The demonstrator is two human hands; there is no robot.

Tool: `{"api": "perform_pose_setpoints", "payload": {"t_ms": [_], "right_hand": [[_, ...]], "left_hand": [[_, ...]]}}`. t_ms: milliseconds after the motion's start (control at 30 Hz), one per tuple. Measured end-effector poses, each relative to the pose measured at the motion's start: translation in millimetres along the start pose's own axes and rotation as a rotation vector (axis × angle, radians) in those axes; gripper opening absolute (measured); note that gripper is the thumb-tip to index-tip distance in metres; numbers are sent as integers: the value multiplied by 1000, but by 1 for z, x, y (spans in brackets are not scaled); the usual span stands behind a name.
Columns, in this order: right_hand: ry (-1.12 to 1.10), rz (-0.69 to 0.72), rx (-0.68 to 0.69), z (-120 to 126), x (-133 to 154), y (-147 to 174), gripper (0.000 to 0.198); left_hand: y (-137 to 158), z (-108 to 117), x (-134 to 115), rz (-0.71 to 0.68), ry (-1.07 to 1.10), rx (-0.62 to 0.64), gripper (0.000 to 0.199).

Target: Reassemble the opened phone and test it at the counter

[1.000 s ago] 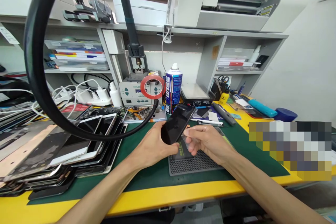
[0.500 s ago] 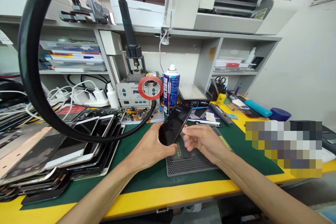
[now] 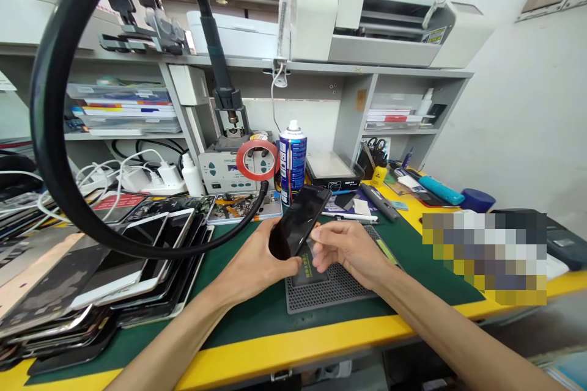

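Note:
A dark smartphone (image 3: 300, 217) is tilted up above the work mat, screen side showing. My left hand (image 3: 261, 256) grips its lower left part, with the thumb along the bottom edge. Close to the phone's right edge, my right hand (image 3: 339, 250) is closed in a pinch, thumb against forefinger. Whatever lies between those fingertips is too small or hidden to make out. Beneath both hands is a grey perforated pad (image 3: 330, 293) carrying a dark flat piece with yellow-green print (image 3: 306, 272).
Phones and screens (image 3: 137, 269) are stacked at left, under a looping black hose (image 3: 39, 104). Behind the hands stand a blue spray can (image 3: 292, 159), a red tape roll (image 3: 243, 160) and a parts tray (image 3: 224, 208). A grey pen-like tool (image 3: 380, 203) lies at right.
The camera view has shifted slightly, so the scene sits a little further left and lower. Both hands keep nearly the same hold, with the phone between them.

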State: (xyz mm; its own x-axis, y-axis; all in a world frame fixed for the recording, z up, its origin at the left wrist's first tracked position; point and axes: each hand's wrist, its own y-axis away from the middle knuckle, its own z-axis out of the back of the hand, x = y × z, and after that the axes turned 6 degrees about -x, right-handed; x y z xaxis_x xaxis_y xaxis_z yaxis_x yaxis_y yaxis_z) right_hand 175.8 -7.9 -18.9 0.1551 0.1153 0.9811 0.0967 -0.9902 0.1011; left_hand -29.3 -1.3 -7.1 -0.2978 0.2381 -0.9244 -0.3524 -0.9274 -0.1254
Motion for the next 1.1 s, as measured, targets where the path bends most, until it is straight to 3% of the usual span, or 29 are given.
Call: {"api": "perform_pose_setpoints", "payload": {"t_ms": [300,633,700,833,967,1100], "right_hand": [[261,336,72,2,-2,17,23],[526,529,105,1,3,25,24],[551,590,60,4,6,26,21],[451,789,-175,19,13,27,16],[401,747,-147,32,22,29,26],[459,644,-124,31,39,38,19]], "left_hand": [[3,4,3,-77,-58,50,70],[4,2,-4,-168,-104,61,62],[3,-1,-4,-207,-138,32,62],[2,-6,5,-306,-334,-148,69],[0,-7,12,-405,-496,-246,69],[-1,-5,14,-495,-605,-302,69]]}}
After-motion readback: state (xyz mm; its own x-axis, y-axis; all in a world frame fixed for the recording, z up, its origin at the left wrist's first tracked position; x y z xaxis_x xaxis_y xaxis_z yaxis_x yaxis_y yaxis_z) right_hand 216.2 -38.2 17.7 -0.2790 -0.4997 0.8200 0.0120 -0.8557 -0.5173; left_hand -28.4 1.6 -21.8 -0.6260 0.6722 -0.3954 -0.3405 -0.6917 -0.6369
